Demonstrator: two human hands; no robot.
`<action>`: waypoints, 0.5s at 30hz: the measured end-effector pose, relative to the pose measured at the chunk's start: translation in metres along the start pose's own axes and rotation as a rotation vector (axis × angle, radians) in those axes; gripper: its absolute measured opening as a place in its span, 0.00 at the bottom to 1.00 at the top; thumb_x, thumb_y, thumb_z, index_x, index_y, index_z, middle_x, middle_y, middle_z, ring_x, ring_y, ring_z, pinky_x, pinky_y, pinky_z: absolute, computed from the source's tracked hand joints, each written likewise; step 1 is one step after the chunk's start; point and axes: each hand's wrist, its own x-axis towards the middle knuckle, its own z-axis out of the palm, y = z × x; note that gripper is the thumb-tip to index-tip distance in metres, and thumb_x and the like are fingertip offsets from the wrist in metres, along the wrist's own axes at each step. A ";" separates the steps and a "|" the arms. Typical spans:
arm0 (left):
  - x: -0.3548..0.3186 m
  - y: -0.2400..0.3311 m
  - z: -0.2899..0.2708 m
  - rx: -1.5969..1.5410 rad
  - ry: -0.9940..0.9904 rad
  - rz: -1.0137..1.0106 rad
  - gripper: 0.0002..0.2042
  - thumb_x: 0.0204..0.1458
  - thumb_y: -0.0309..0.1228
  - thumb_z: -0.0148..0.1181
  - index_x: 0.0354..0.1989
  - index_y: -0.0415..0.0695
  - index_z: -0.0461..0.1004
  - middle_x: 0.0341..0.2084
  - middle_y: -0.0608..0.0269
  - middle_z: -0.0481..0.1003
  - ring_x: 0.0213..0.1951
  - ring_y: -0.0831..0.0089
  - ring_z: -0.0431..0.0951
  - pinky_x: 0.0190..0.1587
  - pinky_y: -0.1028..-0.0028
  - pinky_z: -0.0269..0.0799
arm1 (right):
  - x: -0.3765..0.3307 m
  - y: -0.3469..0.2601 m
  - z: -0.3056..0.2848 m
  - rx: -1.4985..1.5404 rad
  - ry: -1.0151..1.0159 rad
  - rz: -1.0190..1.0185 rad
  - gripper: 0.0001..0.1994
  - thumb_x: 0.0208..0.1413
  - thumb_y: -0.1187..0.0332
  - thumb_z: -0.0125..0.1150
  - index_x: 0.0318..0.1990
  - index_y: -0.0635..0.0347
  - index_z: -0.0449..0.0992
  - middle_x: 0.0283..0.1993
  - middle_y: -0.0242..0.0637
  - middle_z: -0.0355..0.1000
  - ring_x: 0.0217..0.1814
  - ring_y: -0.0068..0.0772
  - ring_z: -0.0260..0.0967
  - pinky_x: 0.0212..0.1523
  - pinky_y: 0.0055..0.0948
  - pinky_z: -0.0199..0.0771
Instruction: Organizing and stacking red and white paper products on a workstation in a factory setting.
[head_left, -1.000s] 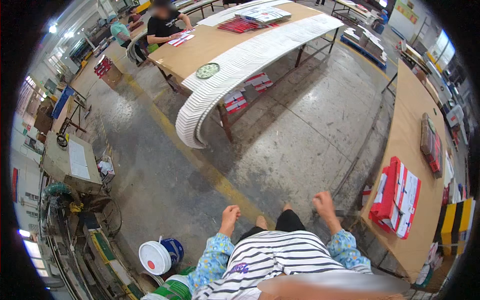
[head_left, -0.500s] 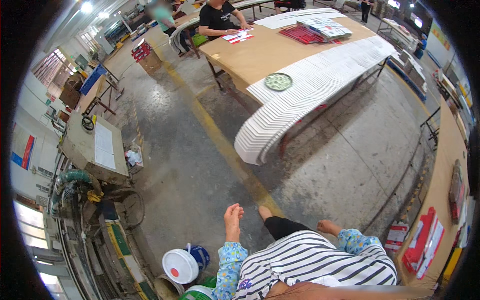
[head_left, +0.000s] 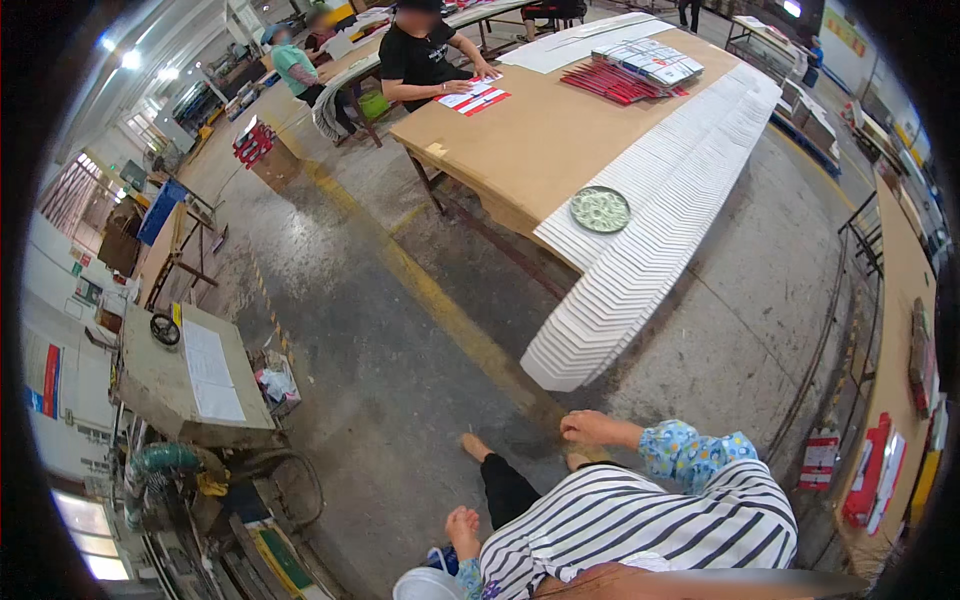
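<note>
My left hand (head_left: 462, 532) hangs low beside my striped shirt, its fingers loosely curled with nothing visible in them. Just below it are a white lidded bucket (head_left: 428, 584) and part of a blue container, mostly cut off by the frame edge. My right hand (head_left: 590, 428) is held out in front of my body, fingers folded in, with no object showing. It is nearest to the drooping end of a long row of overlapping white folded sheets (head_left: 640, 290), but apart from it. A round green patterned dish (head_left: 600, 209) sits on the sheets.
A brown-topped table (head_left: 500, 150) carries the sheets and a stack of red and white printed pieces (head_left: 640, 70). A co-worker in black (head_left: 425, 55) handles a red and white sheet there. A machine (head_left: 200, 375) stands left; another table (head_left: 895, 340) lines the right.
I have stepped forward; the sheet row's end is closer. My right hand has swung forward and inward, while my left hand has dropped back toward my side.
</note>
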 end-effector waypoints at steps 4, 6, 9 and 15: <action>0.036 0.055 -0.002 0.076 -0.068 -0.004 0.11 0.54 0.32 0.55 0.42 0.41 0.71 0.28 0.59 0.76 0.26 0.72 0.76 0.26 0.74 0.71 | 0.048 -0.027 0.013 0.008 0.056 -0.078 0.11 0.56 0.63 0.51 0.40 0.59 0.72 0.39 0.46 0.70 0.45 0.50 0.68 0.45 0.45 0.67; 0.057 0.082 0.001 0.150 -0.083 0.012 0.10 0.55 0.33 0.55 0.42 0.41 0.71 0.27 0.61 0.75 0.26 0.74 0.75 0.27 0.73 0.72 | 0.060 -0.039 0.013 0.018 0.019 -0.047 0.11 0.57 0.63 0.50 0.40 0.59 0.72 0.39 0.46 0.70 0.45 0.51 0.69 0.45 0.45 0.67; 0.099 0.106 0.000 0.143 -0.124 0.004 0.09 0.55 0.32 0.55 0.41 0.41 0.72 0.27 0.63 0.75 0.25 0.75 0.75 0.26 0.75 0.71 | 0.078 -0.046 0.027 0.008 0.036 -0.026 0.11 0.57 0.63 0.49 0.41 0.59 0.72 0.39 0.47 0.70 0.45 0.51 0.69 0.45 0.46 0.68; 0.186 0.191 0.043 0.265 -0.215 0.289 0.08 0.55 0.31 0.55 0.40 0.42 0.73 0.27 0.65 0.75 0.27 0.77 0.74 0.27 0.78 0.70 | 0.118 -0.064 0.023 0.028 0.010 0.018 0.11 0.59 0.63 0.49 0.44 0.57 0.72 0.45 0.46 0.69 0.48 0.50 0.68 0.48 0.43 0.67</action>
